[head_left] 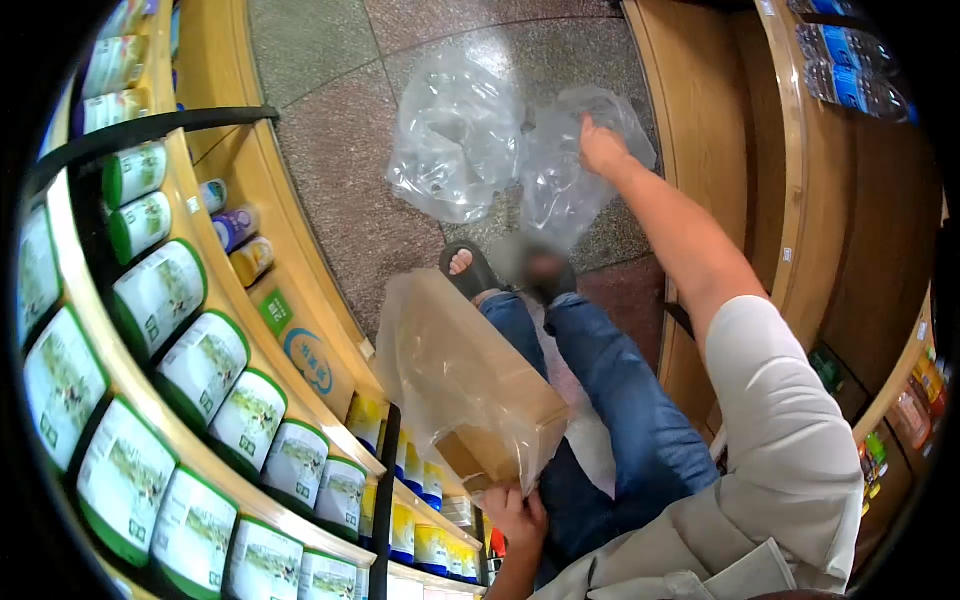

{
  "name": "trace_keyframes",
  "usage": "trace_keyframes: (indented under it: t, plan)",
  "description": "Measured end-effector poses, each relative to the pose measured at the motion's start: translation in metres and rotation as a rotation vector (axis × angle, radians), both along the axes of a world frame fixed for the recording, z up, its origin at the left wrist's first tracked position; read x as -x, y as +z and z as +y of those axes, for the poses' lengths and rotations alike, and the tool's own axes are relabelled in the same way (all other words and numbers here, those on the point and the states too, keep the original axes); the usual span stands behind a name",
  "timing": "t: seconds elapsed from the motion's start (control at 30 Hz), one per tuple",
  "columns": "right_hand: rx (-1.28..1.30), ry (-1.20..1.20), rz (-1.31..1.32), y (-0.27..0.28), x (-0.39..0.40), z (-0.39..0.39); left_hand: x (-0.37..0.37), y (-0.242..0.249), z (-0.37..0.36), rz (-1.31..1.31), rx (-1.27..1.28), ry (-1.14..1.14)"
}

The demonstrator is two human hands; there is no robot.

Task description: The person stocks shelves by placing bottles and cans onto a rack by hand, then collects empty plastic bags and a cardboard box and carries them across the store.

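My left hand [515, 515] is closed on the edge of a clear plastic bag [415, 340], which covers a brown cardboard box [500, 380] beside my legs. My right hand [603, 148] reaches far forward over a second clear plastic bag [575, 195] on the floor; one finger points out and the others look curled. Whether it grips the plastic I cannot make out. A third clear bag [455, 135] lies crumpled on the tiles to the left of it.
Shelves with green-rimmed cans [160, 295] stand along the left. Yellow cans [430, 548] are low near my left hand. On the right, wooden shelves [700, 120] hold water bottles [850, 85]. My sandalled feet [465, 265] are on the tiled floor [340, 190].
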State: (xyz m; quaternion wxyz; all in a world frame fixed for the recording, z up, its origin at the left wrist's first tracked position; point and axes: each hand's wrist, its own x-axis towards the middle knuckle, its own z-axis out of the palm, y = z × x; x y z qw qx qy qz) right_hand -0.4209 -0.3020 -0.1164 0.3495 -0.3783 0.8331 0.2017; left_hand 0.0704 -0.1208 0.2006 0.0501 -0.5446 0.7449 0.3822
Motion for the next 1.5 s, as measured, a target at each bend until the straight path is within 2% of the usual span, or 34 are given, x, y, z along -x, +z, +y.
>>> trace_keyframes:
  t: [0.1, 0.17, 0.2, 0.27, 0.3, 0.4, 0.47, 0.5, 0.53, 0.6, 0.63, 0.67, 0.7, 0.73, 0.8, 0.9, 0.93, 1.0, 1.07, 1.13, 1.2, 1.27, 1.3, 1.37, 1.5]
  plan:
    - [0.034, 0.06, -0.114, 0.031, -0.014, -0.021, 0.006, 0.003, -0.025, -0.048, 0.023, -0.004]
    - [0.146, -0.006, -0.058, 0.048, -0.034, -0.047, 0.002, -0.001, -0.033, -0.026, 0.052, -0.015]
    - [0.151, -0.01, -0.053, 0.043, -0.042, -0.063, -0.002, -0.002, -0.037, -0.017, 0.078, -0.028]
    - [0.08, -0.17, 0.012, 0.011, -0.068, -0.094, -0.004, -0.003, -0.046, -0.01, 0.099, -0.024]
    - [0.147, -0.179, 0.069, -0.008, -0.082, -0.101, -0.005, -0.004, -0.048, -0.014, 0.111, -0.012]
    - [0.22, -0.208, -0.188, -0.075, -0.093, -0.092, -0.007, -0.003, -0.059, -0.041, 0.079, -0.009]
    - [0.258, -0.061, -0.171, -0.069, -0.109, -0.074, -0.004, -0.002, -0.061, -0.063, 0.044, -0.02]
    - [0.234, 0.067, -0.126, -0.028, -0.109, -0.067, 0.004, -0.001, -0.066, -0.061, 0.025, -0.036]
    - [0.361, 0.0, -0.04, -0.015, -0.11, -0.042, 0.013, -0.001, -0.073, -0.053, 0.02, -0.05]
    - [0.302, -0.178, -0.096, 0.073, -0.091, -0.02, 0.027, 0.004, -0.081, -0.018, 0.063, -0.044]
    - [0.601, -0.158, 0.033, 0.093, -0.088, 0.015, 0.03, -0.001, -0.088, -0.007, 0.06, -0.116]
    - [0.679, -0.1, 0.073, 0.127, -0.074, 0.03, 0.04, 0.003, -0.106, -0.005, 0.075, -0.193]
    - [0.659, -0.206, 0.061, 0.188, -0.06, 0.027, 0.056, 0.022, -0.131, 0.006, 0.095, -0.224]
    - [0.859, -0.211, 0.102, 0.239, -0.055, 0.026, 0.067, 0.034, -0.152, 0.032, 0.172, -0.233]
    - [0.9, -0.293, 0.073, 0.355, -0.038, 0.008, 0.086, 0.058, -0.184, 0.102, 0.013, -0.264]
    - [1.042, -0.353, 0.067, 0.457, -0.015, -0.004, 0.128, 0.126, -0.26, -0.019, -0.166, -0.443]
    - [1.102, -0.393, 0.085, 0.489, -0.011, -0.014, 0.136, 0.131, -0.28, -0.005, -0.092, -0.56]
    - [1.153, -0.435, 0.025, 0.542, -0.003, -0.034, 0.164, 0.169, -0.327, -0.026, -0.116, -0.673]
    - [1.258, -0.509, 0.023, 0.575, 0.005, -0.064, 0.187, 0.171, -0.364, -0.012, -0.039, -0.826]
    - [1.414, -0.65, -0.18, 0.602, 0.016, -0.092, 0.224, 0.204, -0.395, -0.035, -0.03, -0.923]
    - [1.514, -0.538, -0.163, 0.605, 0.035, -0.127, 0.272, 0.231, -0.424, -0.142, -0.101, -0.974]
    - [1.616, -0.55, -0.321, 0.617, 0.046, -0.171, 0.303, 0.248, -0.451, -0.087, -0.051, -1.018]
    - [1.636, -0.537, -0.32, 0.635, 0.06, -0.186, 0.323, 0.259, -0.462, -0.07, -0.037, -1.003]
    - [1.641, -0.323, -0.421, 0.667, 0.079, -0.214, 0.357, 0.278, -0.486, -0.017, 0.008, -0.934]
    - [1.618, -0.187, -0.47, 0.671, 0.12, -0.268, 0.416, 0.313, -0.528, 0.112, 0.127, -0.709]
